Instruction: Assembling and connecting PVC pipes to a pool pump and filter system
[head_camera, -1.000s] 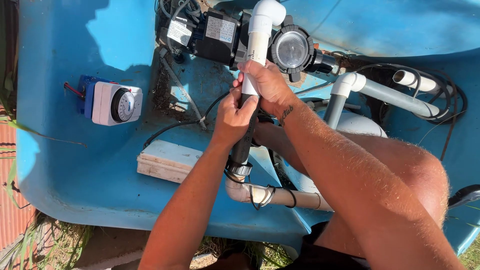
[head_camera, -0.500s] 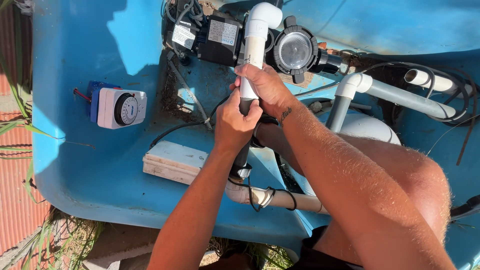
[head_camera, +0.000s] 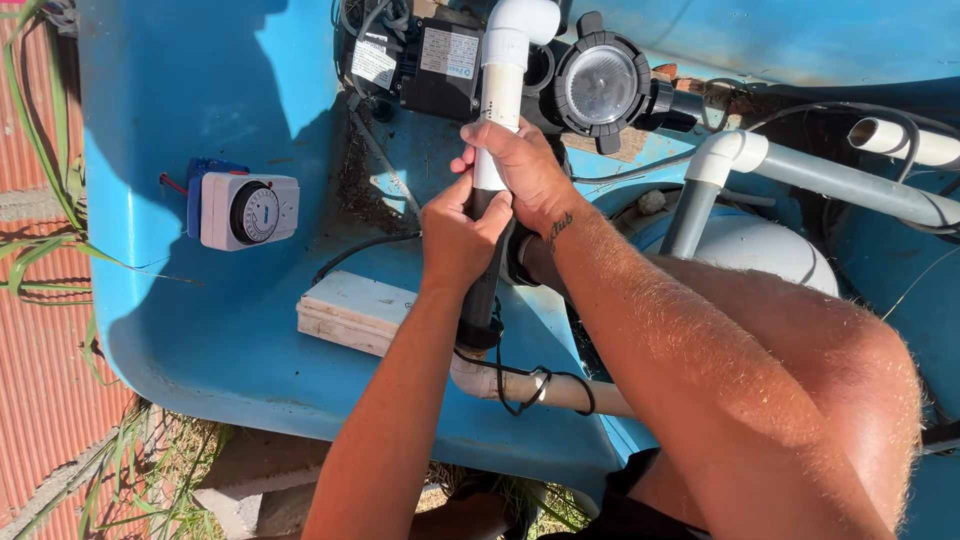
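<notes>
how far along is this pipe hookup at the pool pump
Looks done: the white pipe already curves into the pump, and the lower elbow sits at the black section's foot. In hand: the left hand grips the black pipe section, and the right hand wraps the joint where white meets black. Left: whether that joint is fully seated is hidden under the hands.

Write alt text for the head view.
Both hands, left hand below right hand, grip an upright white pipe with a dark sleeve inside a blue housing, beside a pump and timer.
</notes>
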